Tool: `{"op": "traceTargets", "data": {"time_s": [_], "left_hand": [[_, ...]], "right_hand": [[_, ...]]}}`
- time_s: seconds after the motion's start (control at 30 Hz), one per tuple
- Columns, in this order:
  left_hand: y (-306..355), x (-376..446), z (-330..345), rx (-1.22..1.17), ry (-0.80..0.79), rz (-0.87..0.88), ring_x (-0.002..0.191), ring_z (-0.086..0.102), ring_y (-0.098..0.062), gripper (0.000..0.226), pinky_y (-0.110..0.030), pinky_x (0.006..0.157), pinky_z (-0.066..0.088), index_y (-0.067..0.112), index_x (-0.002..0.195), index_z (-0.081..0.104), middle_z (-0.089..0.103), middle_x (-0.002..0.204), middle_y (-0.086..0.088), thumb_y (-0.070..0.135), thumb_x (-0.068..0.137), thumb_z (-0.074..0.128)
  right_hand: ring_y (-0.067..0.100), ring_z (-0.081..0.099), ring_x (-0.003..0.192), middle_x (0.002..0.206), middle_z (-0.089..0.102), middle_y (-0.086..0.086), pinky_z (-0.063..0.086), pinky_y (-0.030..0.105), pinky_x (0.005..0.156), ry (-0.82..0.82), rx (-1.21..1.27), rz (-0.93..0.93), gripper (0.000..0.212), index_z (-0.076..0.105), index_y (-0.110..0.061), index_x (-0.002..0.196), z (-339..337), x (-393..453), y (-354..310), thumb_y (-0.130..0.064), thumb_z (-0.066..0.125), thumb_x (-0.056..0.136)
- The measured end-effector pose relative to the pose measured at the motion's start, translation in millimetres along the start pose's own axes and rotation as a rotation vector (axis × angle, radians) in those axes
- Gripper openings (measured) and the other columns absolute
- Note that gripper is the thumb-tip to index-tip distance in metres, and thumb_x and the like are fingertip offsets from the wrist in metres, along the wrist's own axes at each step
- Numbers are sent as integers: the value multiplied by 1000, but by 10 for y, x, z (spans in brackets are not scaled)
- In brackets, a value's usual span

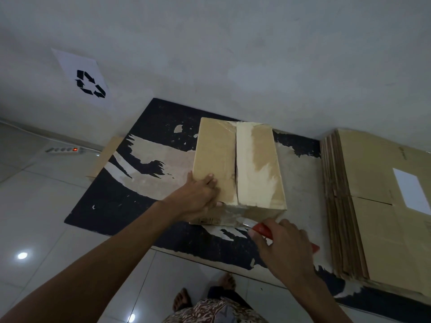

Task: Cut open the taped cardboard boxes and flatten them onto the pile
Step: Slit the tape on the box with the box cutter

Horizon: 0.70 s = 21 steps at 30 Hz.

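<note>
Starting at the left, we see a power strip [64, 150] on the pale tiles below a recycling sign [82, 78] on the wall, well clear of our work. On the worn black mat [112, 199] stands the cardboard box [238, 169], upright and not yet flattened, its top seam already gaping. Our left hand [198, 199] steadies its near-left corner, fingers spread flat over the top and thumb round the front edge. Our right hand [283, 243] has its fingers curled round a red box cutter [262, 229], whose blade meets the box's near face low down; the light is dim, so we judge, rather than see, that it is slitting tape there. Next we'd draw the blade along that seam, away from the left thumb, then turn the box and press it flat. Bare mat lies left of the box; on the right, the pile of flattened boxes [373, 206] waits near, with a clear gap between.
</note>
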<state>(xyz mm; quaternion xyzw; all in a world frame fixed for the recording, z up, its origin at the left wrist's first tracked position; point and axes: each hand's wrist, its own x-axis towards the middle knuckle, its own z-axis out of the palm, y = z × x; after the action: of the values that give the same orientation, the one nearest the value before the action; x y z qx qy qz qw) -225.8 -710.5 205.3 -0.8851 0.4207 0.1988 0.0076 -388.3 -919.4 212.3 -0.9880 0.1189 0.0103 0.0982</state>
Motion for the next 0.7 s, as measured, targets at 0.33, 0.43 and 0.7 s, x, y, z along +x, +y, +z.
{"op": "traceTargets", "data": {"time_s": [0.33, 0.43, 0.7], "left_hand": [[-27, 28, -22, -39, 84, 6, 150, 19, -23, 50, -54, 115, 20, 13, 136, 51, 38, 152, -9, 46, 106, 28], [0, 10, -32, -34, 64, 1, 150, 18, -23, 57, -55, 115, 20, 12, 138, 50, 37, 153, -9, 50, 104, 23], [22, -70, 78, -135, 147, 60, 147, 25, -23, 84, -57, 113, 24, 11, 134, 53, 43, 148, -9, 59, 87, 1]], "right_hand": [[18, 63, 93, 97, 65, -7, 44, 37, 83, 19, 29, -5, 40, 63, -34, 105, -30, 191, -228, -65, 40, 93], [19, 64, 91, 97, 67, -6, 45, 37, 81, 22, 30, -19, 37, 64, -34, 106, -26, 217, -248, -63, 45, 92], [20, 62, 88, 94, 65, -2, 42, 34, 77, -121, -134, 63, 46, 64, -30, 105, -79, 269, -198, -65, 36, 95]]}}
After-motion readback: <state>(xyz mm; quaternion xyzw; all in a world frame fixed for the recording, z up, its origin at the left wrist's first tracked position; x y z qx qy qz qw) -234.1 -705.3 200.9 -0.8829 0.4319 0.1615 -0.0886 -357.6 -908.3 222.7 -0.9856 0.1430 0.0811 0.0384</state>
